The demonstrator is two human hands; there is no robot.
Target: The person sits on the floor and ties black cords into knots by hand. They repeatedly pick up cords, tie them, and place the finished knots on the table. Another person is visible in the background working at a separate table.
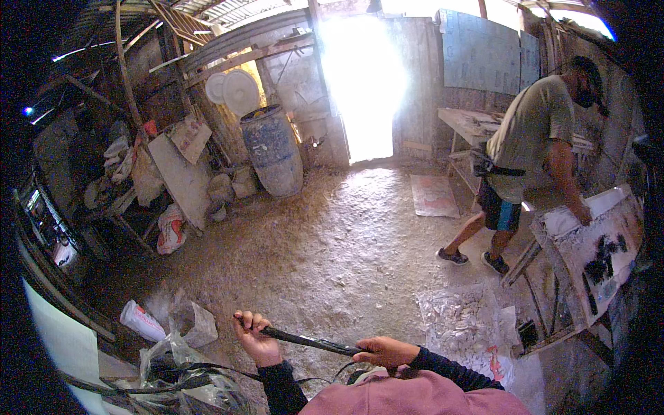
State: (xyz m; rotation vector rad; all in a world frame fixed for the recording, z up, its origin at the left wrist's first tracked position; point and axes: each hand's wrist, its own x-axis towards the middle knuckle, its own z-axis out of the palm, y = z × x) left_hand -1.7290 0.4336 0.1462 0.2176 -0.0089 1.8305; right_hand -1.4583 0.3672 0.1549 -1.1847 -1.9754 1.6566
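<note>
While a clear plastic bag (162,360) and a grey stone block (196,322) lie at the lower left of the dirt floor (332,256), the left hand (254,339) has its grip curled tight round one end of a dark strap (311,342). The strap runs level above the floor to the right hand (384,351), whose grip pinches its other end. Further right, another person (529,159) leans on a white board (595,249).
</note>
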